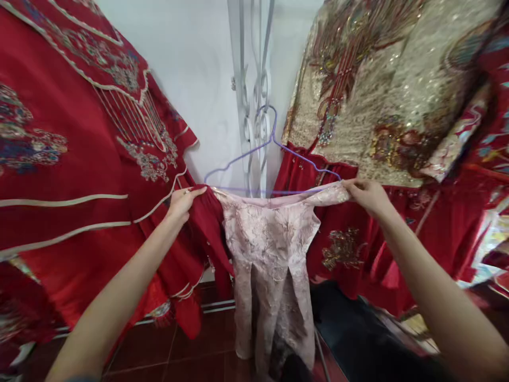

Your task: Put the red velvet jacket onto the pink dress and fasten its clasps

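Note:
A pale pink brocade dress [274,233] hangs upright in front of me, its neckline stretched between my hands. A thin purple clothes hanger [248,152] is at its top, the hook pointing up. My left hand [182,206] pinches the dress's left shoulder edge, where a dark red cloth [210,223] hangs down from the fingertips. Whether that cloth belongs to the dress I cannot tell. My right hand [368,195] is closed on the dress's right shoulder strap, beside the hanger's right end. Both arms are stretched forward.
Red embroidered garments [91,132] hang on the left. To the right hangs a gold sequined top [366,106] above red skirts [350,249]. White scrolled metalwork [254,127] stands against the pale wall behind. Below are dark red floor tiles [199,339] and a black item [358,329].

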`<state>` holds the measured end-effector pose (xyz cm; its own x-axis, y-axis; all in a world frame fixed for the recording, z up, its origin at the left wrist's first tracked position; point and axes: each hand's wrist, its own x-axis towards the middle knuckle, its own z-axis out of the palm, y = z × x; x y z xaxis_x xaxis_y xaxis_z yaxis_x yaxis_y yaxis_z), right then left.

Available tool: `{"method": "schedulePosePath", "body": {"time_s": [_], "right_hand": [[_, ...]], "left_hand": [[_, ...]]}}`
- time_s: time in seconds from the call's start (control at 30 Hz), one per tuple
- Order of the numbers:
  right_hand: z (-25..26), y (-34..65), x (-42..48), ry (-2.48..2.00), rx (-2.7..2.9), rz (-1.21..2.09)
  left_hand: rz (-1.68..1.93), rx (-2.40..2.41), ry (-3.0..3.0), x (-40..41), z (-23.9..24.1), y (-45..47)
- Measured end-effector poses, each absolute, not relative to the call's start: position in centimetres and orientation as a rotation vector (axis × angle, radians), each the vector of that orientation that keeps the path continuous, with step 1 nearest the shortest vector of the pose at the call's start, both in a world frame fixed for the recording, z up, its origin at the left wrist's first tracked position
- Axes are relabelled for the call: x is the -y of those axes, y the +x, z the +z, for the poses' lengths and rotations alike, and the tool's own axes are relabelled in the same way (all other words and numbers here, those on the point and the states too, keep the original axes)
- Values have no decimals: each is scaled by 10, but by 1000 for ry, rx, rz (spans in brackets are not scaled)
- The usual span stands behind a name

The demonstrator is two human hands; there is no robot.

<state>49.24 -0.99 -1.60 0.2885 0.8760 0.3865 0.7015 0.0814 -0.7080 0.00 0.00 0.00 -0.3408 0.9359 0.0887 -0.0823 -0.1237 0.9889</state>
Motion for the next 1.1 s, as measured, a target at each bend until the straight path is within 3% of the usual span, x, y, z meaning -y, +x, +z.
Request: {"method": "schedulePosePath", "body": {"time_s": [0.17,0.33,0.47,0.77,1.1], "right_hand": [[-14,485,56,-1648,1659,382],[18,434,95,-1660,1717,24],[37,403,106,-1513,1668,-68],[41,417,109,-1463,1607,-166],[39,459,86,-1615,1414,-285]], "left_hand": [[1458,-1474,1455,18,-34,4],[1232,-1231,2283,44,-26,41],[1074,-871,2717,43,-6,91],[963,-833,2894,-21,-25,170],[998,-714,2854,-1,-21,131]]}}
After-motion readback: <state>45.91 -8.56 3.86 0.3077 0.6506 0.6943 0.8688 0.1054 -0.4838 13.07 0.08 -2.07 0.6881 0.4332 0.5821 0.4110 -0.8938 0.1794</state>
